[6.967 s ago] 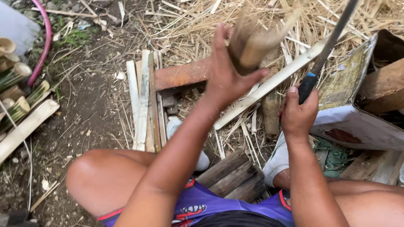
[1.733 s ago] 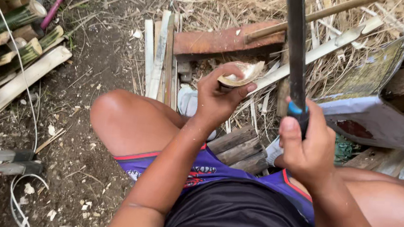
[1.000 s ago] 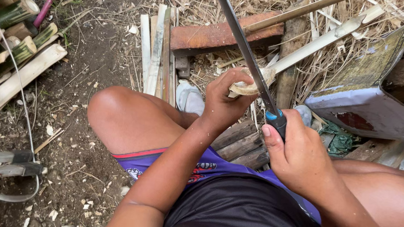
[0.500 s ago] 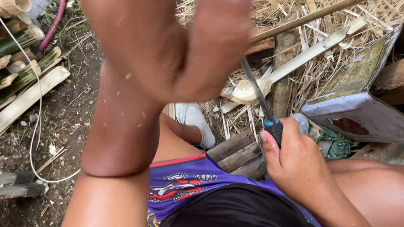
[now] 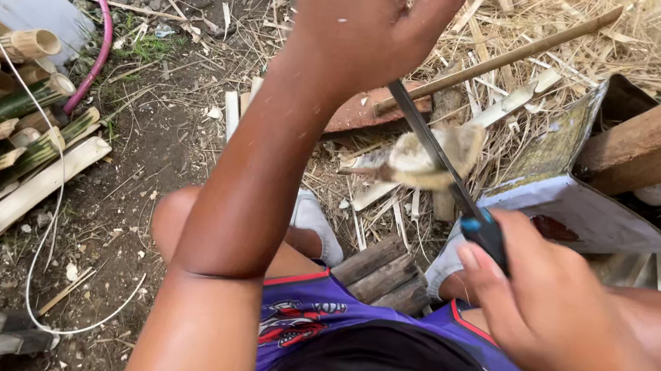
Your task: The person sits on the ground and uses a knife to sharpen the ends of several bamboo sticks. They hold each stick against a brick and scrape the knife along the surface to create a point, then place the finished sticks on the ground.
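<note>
Your right hand [image 5: 546, 314] is wrapped tight around the handle of a long knife [image 5: 432, 151]. The blade slants up and to the left, far from you. A small bamboo piece [image 5: 423, 161] sits stuck on the blade, past your right hand. Your left hand [image 5: 364, 17] is lifted high, fingers curled, holding nothing you can see. The metal box [image 5: 582, 208] on the right hides its inside.
</note>
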